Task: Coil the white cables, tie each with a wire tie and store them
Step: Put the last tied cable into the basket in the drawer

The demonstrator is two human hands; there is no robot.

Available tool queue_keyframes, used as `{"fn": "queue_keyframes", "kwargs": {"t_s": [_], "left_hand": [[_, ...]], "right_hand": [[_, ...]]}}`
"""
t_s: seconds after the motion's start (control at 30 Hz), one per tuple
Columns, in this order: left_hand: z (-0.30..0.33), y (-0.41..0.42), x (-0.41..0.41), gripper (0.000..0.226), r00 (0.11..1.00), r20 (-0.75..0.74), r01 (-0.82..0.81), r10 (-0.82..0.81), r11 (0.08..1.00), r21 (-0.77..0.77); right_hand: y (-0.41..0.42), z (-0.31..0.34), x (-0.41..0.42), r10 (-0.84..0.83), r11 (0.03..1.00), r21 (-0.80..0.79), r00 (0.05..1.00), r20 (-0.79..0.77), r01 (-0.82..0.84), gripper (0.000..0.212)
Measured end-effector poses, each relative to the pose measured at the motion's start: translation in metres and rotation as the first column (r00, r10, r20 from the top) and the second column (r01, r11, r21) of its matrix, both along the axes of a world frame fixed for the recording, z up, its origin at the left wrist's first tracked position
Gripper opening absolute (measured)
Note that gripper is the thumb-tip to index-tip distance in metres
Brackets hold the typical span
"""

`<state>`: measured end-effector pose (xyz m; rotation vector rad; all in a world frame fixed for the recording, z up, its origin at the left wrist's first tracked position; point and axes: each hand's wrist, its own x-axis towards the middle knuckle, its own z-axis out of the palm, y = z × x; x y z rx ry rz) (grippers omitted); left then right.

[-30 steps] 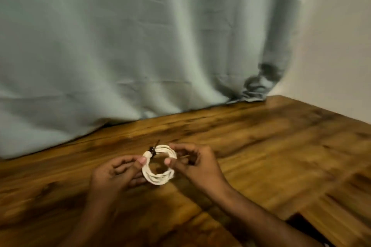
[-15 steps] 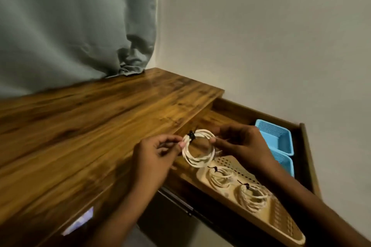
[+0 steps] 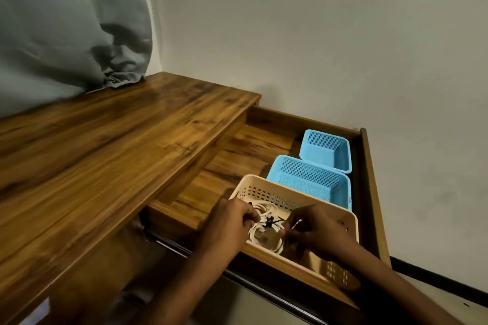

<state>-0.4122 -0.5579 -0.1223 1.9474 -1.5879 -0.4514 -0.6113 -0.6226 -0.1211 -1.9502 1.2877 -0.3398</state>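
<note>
Both hands [image 3: 269, 227] seemingly pinch coil [image 3: 260, 235].

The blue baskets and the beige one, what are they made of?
The two blue mesh baskets look like moulded plastic: even colour, tiny punched holes. The beige slotted basket also looks plastic, smooth and matte, with square holes.
</note>
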Motion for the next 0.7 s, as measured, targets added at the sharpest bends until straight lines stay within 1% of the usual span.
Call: {"fn": "queue_keyframes", "kwargs": {"t_s": [0.03,0.1,0.13,0.2,0.27,0.33,0.4,0.47,0.53,0.6,0.63,0.67,0.7], "left_hand": [[-0.001,-0.001,0.000,0.015,1.000,0.020,0.011,-0.012,1.000,0.022],[-0.002,-0.003,-0.002,0.014,0.998,0.056,0.036,-0.039,0.998,0.052],[-0.001,-0.004,-0.003,0.014,0.996,0.080,0.043,-0.048,0.997,0.058],[0.001,-0.004,-0.006,0.014,0.991,0.125,0.036,-0.044,0.997,0.066],[0.003,-0.003,-0.010,0.015,0.984,0.173,0.022,-0.031,0.998,0.055],[0.006,-0.002,-0.015,0.017,0.976,0.216,0.017,-0.020,1.000,0.016],[0.011,-0.001,-0.022,0.018,0.972,0.233,0.033,-0.021,0.998,-0.048],[0.018,-0.004,-0.035,0.018,0.972,0.226,0.088,-0.061,0.990,-0.113],[0.024,-0.009,-0.055,0.017,0.970,0.216,0.152,-0.114,0.974,-0.167],[0.026,-0.014,-0.078,0.020,0.966,0.194,0.208,-0.168,0.955,-0.209],[0.025,-0.017,-0.091,0.024,0.963,0.184,0.238,-0.198,0.945,-0.225],[0.023,-0.020,-0.105,0.031,0.955,0.185,0.270,-0.230,0.934,-0.234],[0.021,-0.022,-0.117,0.040,0.944,0.194,0.306,-0.265,0.925,-0.225]], "right_hand": [[-0.003,-0.004,0.000,0.019,1.000,-0.022,0.998,-0.060,-0.020,0.012],[-0.006,-0.009,0.002,0.034,0.988,-0.143,0.976,-0.214,-0.065,0.019],[-0.006,-0.009,0.003,0.034,0.982,-0.171,0.968,-0.251,-0.078,0.020],[-0.006,-0.008,0.002,0.062,0.985,-0.141,0.970,-0.233,-0.097,0.020],[-0.003,-0.004,-0.002,0.072,0.992,-0.089,0.985,-0.155,-0.087,0.023],[0.000,0.003,-0.012,0.035,0.995,-0.095,0.997,-0.063,-0.041,0.019],[0.003,0.011,-0.028,-0.052,0.986,-0.152,0.997,0.060,0.061,0.016],[0.003,0.016,-0.051,-0.180,0.950,-0.209,0.955,0.235,0.230,0.014],[0.002,0.015,-0.079,-0.346,0.852,-0.284,0.879,0.327,0.441,0.010],[0.000,0.008,-0.108,-0.501,0.728,-0.339,0.800,0.330,0.596,0.009],[-0.001,0.002,-0.121,-0.560,0.690,-0.350,0.774,0.297,0.633,0.013],[-0.001,-0.005,-0.132,-0.601,0.675,-0.360,0.763,0.238,0.644,0.020],[0.000,-0.012,-0.140,-0.616,0.690,-0.349,0.768,0.177,0.634,0.027]]}}
